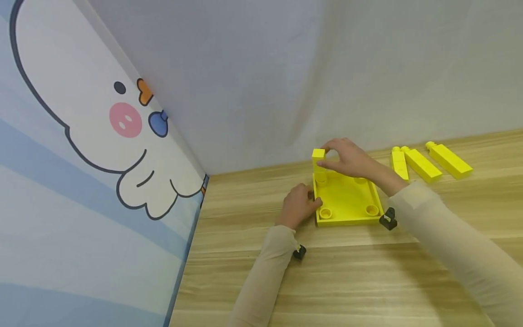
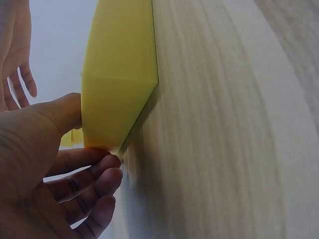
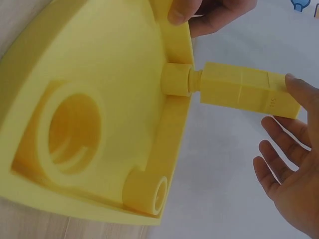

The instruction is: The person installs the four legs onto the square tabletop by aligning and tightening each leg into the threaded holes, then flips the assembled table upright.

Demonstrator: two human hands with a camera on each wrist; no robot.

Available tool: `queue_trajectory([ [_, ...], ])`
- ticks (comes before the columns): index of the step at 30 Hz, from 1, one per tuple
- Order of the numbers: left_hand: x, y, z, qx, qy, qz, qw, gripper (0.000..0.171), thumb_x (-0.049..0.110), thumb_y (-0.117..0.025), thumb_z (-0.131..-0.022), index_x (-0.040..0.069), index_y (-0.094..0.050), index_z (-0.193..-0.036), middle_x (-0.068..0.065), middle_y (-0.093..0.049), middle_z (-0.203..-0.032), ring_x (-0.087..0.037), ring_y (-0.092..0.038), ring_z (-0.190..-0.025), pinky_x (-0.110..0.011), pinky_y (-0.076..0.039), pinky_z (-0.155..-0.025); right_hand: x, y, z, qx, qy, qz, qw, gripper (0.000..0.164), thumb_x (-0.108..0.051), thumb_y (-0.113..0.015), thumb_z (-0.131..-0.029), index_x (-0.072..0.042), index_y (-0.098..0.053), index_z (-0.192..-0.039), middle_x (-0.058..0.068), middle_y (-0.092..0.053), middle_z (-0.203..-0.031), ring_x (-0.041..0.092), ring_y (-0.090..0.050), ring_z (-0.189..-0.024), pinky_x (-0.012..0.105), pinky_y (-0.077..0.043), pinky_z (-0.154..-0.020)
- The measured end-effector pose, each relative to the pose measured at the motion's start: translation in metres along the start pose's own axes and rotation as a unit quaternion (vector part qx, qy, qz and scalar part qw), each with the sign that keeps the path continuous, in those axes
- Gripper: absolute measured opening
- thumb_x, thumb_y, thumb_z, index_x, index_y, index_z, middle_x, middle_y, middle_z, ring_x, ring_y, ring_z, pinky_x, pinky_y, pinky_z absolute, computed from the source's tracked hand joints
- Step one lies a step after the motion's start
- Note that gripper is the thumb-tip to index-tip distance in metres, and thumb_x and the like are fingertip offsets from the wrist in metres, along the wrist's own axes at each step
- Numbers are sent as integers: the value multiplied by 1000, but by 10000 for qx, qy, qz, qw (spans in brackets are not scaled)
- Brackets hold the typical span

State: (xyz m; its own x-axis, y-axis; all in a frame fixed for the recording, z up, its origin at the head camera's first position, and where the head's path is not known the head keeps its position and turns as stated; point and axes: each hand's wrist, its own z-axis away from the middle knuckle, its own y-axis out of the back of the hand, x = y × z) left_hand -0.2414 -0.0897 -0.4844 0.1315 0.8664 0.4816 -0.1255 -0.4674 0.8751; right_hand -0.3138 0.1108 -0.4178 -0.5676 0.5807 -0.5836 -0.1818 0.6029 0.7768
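A yellow square panel [image 1: 347,193] with a raised rim lies on the table, hollow side up, with round sockets at its corners. My left hand [image 1: 298,206] holds the panel's left edge, thumb over the rim and fingers at the outer side. At the far-left corner a yellow square block leg [image 1: 318,158] stands upright. My right hand [image 1: 347,158] pinches the leg's top between thumb and fingers. In the right wrist view the leg's narrower neck [image 3: 197,79] meets the socket [image 3: 175,78]; how deep it sits is hidden.
Three more yellow legs with knobbed ends lie to the right on the wooden table: one near the panel [image 1: 399,164], a middle one [image 1: 422,165] and an outer one [image 1: 449,160]. A pale wall [image 1: 253,91] stands behind, and a cartoon-printed panel [image 1: 81,136] at left.
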Motion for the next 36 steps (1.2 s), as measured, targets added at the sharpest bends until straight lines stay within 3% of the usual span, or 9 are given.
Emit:
queue_trajectory([
  [11,-6,-2,-3,64,-52,-9,10000,30,27,-69,-91,16,-53,-68,0,-44,-75,-12,-39,-63,-24,-29,-56,4,11,6,-55,18,49,10000,49,-34,-68,-97,-1,-62,-133,21,-65,-131,41,-55,-128,61,-39,-112],
  [21,-10,1,-5,86,0,-151,9998,29,29,-69,-90,16,-54,-69,1,-43,-74,-12,-40,-65,-24,-29,-56,21,22,30,-266,-204,532,9980,44,-32,-65,-100,1,-65,-130,22,-66,-131,41,-57,-125,59,-45,-107],
  [28,-10,0,-6,158,-61,-175,9997,35,29,-68,-89,17,-46,-65,1,-42,-74,-12,-39,-64,-24,-27,-55,38,25,50,-376,-397,1041,9931,43,-30,-68,-98,3,-67,-125,21,-69,-118,40,-64,-110,57,-51,-95],
  [36,-8,0,-8,168,-131,-209,9996,36,29,-68,-90,17,-45,-64,2,-41,-73,-11,-38,-64,-23,-27,-54,55,27,68,-554,-769,1297,9870,40,-32,-69,-96,4,-73,-114,23,-74,-113,40,-68,-104,58,-53,-92],
])
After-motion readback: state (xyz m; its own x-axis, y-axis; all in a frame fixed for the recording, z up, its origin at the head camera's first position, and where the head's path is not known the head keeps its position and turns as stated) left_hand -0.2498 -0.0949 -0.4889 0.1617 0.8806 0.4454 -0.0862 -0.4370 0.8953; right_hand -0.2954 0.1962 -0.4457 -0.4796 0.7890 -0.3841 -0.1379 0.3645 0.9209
